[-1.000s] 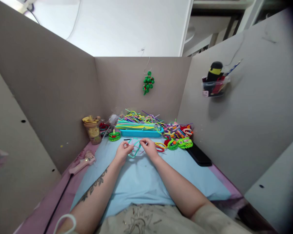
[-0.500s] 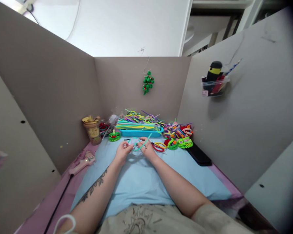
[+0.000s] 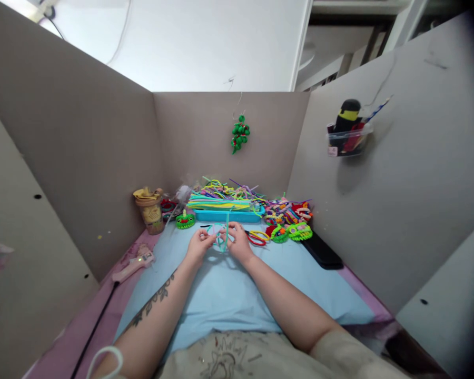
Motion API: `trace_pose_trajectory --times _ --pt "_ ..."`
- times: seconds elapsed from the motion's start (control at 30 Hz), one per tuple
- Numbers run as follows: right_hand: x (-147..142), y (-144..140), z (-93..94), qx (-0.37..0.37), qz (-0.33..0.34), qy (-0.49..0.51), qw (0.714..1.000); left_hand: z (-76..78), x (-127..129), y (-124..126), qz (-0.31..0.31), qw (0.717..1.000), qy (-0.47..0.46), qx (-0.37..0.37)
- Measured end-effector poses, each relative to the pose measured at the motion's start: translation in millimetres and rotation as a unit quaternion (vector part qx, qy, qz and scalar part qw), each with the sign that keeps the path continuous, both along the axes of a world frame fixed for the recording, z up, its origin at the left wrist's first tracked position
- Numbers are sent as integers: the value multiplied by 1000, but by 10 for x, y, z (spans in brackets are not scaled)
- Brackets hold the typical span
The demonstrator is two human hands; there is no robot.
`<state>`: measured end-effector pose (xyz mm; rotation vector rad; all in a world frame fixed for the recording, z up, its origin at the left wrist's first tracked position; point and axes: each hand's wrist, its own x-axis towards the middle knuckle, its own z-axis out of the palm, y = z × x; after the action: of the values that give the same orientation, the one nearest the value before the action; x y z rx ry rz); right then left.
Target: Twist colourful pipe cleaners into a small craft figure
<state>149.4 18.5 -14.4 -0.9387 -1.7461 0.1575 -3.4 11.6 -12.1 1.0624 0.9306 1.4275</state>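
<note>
Between my two hands are turquoise pipe cleaners point(image 3: 226, 229), bent into a small round loop, with one end sticking up toward the tray. Fingers of my left hand point(image 3: 199, 244) pinch the left side of the loop. My right hand point(image 3: 239, 244) is closed on its right side, thumb and fingertips close to the upright strand. Just right of that hand lie scissors point(image 3: 258, 238) with red and yellow handles. How the strands cross inside the loop is too small to make out.
Behind my hands stands a blue tray point(image 3: 229, 216) heaped with pipe cleaners. Green figures point(image 3: 299, 231) and a black flat case point(image 3: 322, 252) lie right. A pink glue gun point(image 3: 133, 267) and a cup point(image 3: 152, 216) stand left. Grey panels point(image 3: 205, 137) enclose the table.
The free end of the turquoise pipe cleaner has swung from slanting up to the right to standing nearly upright. My hands have stayed almost in place.
</note>
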Motion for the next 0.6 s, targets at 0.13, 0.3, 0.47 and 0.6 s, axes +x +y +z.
trace_pose_trajectory --times 0.13,0.3,0.47,0.6 --pt "9 0 3 -15 19 -25 999 28 4 -29 -12 1000 4 -2" --pt "14 2 0 -40 32 -46 998 30 -4 -26 -9 1000 0 -19" --pt "7 -10 -7 -29 14 -26 999 3 -13 9 -24 999 -22 -27" --pt "-1 -22 4 -17 1 -28 999 -19 -7 27 -26 999 -30 -21"
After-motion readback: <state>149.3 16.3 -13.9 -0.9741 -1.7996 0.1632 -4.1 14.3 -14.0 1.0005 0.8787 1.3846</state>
